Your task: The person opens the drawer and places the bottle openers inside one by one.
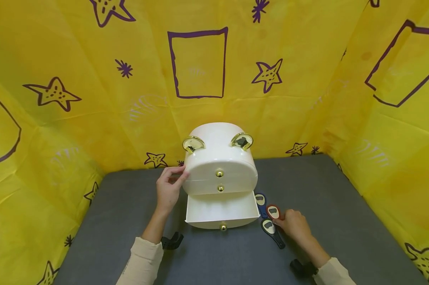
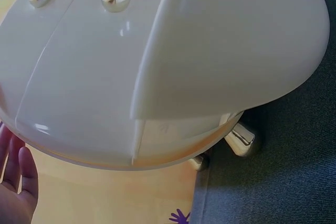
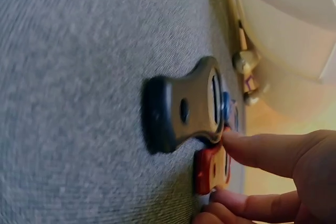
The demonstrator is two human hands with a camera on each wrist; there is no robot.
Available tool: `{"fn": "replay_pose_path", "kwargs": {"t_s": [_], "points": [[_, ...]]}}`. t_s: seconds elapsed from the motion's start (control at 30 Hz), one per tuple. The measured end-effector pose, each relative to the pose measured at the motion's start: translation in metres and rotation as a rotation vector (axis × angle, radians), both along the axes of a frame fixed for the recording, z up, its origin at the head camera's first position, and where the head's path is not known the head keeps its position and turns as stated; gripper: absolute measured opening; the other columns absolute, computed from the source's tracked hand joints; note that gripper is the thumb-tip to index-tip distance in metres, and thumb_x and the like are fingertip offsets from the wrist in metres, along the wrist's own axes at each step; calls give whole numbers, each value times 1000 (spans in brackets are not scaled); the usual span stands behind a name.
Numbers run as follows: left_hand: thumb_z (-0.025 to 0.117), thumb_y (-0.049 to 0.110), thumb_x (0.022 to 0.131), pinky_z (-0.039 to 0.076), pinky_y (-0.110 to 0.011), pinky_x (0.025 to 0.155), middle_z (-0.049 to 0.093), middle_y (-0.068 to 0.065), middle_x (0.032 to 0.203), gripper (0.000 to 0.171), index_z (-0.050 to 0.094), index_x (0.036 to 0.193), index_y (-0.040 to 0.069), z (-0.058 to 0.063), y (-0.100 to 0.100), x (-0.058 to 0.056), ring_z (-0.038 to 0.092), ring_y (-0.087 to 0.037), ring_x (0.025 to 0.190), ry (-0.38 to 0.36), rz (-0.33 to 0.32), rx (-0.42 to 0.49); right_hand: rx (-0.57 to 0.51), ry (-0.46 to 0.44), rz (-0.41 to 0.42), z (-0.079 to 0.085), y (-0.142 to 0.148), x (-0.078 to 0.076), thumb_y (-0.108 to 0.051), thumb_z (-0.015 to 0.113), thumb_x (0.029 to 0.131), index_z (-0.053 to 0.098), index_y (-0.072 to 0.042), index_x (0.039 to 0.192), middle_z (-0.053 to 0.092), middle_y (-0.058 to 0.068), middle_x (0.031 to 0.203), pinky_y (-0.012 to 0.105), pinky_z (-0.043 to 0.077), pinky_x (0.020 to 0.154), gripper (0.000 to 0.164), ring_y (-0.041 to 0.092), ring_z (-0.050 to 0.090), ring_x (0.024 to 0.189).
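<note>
A white rounded storage box [image 1: 219,150] with gold knobs stands on the table, its bottom drawer [image 1: 221,209] pulled out. My left hand [image 1: 169,190] rests its fingertips against the box's left side, fingers fairly straight. To the right of the drawer lie a blue bottle opener [image 1: 261,200], a red bottle opener [image 1: 273,211] and a black bottle opener [image 1: 269,227]. My right hand [image 1: 294,225] has thumb and fingers on either side of the red one, pinching it. In the right wrist view the black opener [image 3: 194,106] lies in front of the thumb.
Two gold-rimmed ear-like pieces [image 1: 242,140] stick up from the box top. The box has short gold feet [image 2: 241,139]. A grey cloth covers the table [image 1: 214,261]. Yellow patterned sheets [image 1: 200,111] hang behind it and at both sides.
</note>
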State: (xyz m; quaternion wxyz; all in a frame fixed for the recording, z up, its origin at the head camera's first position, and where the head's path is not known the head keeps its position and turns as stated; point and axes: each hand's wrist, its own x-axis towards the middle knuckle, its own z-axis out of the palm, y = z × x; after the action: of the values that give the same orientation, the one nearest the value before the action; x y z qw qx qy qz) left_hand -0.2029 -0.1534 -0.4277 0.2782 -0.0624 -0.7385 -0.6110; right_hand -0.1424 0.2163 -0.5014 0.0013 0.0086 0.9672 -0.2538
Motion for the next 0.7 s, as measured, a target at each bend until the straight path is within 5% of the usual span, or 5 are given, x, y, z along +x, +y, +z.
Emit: {"fn": "replay_pose_path", "kwargs": {"t_s": [0.27, 0.53, 0.7], "points": [[77, 5, 81, 48, -14, 73, 64, -21, 103, 23, 72, 102, -3, 2, 1, 1, 56, 1, 89, -30, 0, 0, 38, 33, -12, -3, 8, -4, -21, 77, 79, 46, -10, 51, 45, 1, 53, 32, 32, 48, 43, 19, 44, 51], [74, -2, 82, 49, -15, 72, 62, -26, 101, 22, 69, 101, -11, 28, 9, 20, 58, -1, 88, -19, -3, -23, 28, 81, -3, -9, 8, 0, -9, 76, 74, 61, -2, 65, 55, 7, 63, 39, 40, 53, 19, 23, 51, 60], [74, -2, 82, 49, -15, 72, 62, -27, 101, 21, 69, 101, -11, 30, 10, 21, 57, -1, 87, -17, -8, -25, 5, 126, 4, -15, 10, -4, -8, 76, 73, 69, 2, 76, 61, 10, 70, 45, 45, 59, 12, 25, 57, 66]]}}
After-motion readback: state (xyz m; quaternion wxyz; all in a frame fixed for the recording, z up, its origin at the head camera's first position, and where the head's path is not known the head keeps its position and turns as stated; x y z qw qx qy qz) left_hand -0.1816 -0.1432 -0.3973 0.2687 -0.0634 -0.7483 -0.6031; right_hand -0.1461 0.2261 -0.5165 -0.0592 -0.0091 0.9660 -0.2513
